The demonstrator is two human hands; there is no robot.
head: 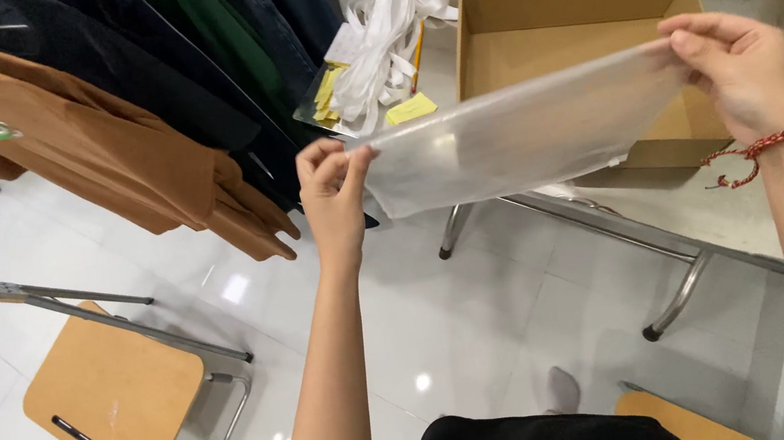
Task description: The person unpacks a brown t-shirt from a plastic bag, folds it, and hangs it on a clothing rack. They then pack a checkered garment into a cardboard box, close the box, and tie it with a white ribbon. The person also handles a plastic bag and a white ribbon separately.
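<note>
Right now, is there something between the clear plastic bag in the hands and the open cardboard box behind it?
Nothing visible stands between them. The left hand and right hand hold the clear plastic bag stretched in the air just in front of the open cardboard box, and the box's visible interior holds nothing.

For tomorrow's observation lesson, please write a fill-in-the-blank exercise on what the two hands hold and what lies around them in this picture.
1. The left hand and the right hand stretch a clear ____ bag between them.
2. Behind the bag stands an open ____ box.
3. On the right wrist sits a ____ braided bracelet.
4. Beside the left arm, on the white floor, stands a chair with a ____ seat.

Missing words: plastic; cardboard; red; wooden
</note>
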